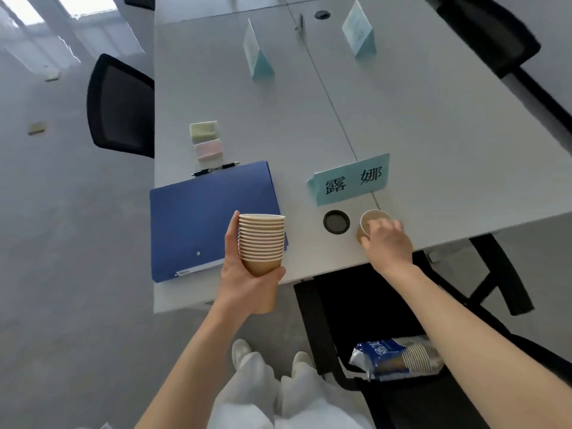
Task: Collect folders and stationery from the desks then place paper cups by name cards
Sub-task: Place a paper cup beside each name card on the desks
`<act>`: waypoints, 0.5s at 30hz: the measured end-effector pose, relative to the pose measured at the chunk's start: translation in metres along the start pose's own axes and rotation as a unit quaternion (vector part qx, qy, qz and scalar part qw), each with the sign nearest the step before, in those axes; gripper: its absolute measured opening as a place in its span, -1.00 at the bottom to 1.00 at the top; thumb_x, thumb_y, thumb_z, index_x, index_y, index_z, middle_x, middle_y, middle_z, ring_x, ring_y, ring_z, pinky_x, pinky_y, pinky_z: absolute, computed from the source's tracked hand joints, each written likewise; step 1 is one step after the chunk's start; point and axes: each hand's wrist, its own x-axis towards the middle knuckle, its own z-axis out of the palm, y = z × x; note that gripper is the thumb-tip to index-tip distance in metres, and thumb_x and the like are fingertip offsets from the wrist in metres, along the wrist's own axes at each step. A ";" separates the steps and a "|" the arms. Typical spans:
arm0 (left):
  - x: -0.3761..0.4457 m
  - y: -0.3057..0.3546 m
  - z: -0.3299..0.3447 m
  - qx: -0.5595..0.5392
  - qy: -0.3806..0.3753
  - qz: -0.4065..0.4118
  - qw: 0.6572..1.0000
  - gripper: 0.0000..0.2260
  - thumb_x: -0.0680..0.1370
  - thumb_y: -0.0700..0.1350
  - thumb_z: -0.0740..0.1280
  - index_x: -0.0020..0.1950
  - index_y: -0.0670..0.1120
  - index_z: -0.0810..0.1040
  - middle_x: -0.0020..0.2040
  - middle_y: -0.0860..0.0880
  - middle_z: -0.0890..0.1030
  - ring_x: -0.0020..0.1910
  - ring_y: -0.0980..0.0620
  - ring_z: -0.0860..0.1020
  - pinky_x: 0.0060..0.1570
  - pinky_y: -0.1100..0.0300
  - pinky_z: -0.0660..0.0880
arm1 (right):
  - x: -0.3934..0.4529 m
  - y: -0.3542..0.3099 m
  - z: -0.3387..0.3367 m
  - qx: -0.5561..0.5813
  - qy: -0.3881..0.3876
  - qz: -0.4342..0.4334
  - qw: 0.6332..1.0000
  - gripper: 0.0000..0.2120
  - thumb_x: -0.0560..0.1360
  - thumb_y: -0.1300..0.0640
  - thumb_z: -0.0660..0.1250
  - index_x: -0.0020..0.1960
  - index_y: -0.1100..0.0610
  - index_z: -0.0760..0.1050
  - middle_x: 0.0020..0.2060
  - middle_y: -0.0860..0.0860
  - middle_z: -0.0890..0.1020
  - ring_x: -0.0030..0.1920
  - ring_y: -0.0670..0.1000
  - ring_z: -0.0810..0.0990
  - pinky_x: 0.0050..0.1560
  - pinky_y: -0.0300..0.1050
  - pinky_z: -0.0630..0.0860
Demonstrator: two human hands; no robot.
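A single paper cup (368, 224) was gripped by the right hand (387, 243) on the desk (433, 134), just in front of the nearest name card (349, 179) (beside a round grommet (336, 222)). A cup stack (261, 243) was clasped in the left hand (244, 274) over the blue folder (198, 218).

The stack of paper cups (261, 243) held at the near centre is kraft brown with pale cream rims, and the single paper cup (370, 226) to its right is the same brown with a light inside. A deep blue folder (198, 218) lies on the pale grey desk (433, 134), with a black pen (215, 169) and pastel green and pink sticky-note pads (205, 139) beyond it. The name cards (349, 179) are light teal, the near one printed with black characters; the chairs (120, 106) are black, and the cup packet (393, 359) near right is blue and white.
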 end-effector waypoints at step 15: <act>-0.017 -0.025 -0.144 0.076 0.032 -0.002 0.997 0.01 0.32 -0.28 0.48 0.44 0.50 0.02 0.15 0.01 0.49 -0.05 -0.01 0.57 -0.22 0.14 0.62 | -0.081 -0.263 -0.105 0.294 -0.092 -0.305 0.901 -0.79 0.56 0.11 0.29 0.16 0.09 0.59 0.04 -0.05 0.66 0.03 -0.10 0.61 0.04 -0.19 0.55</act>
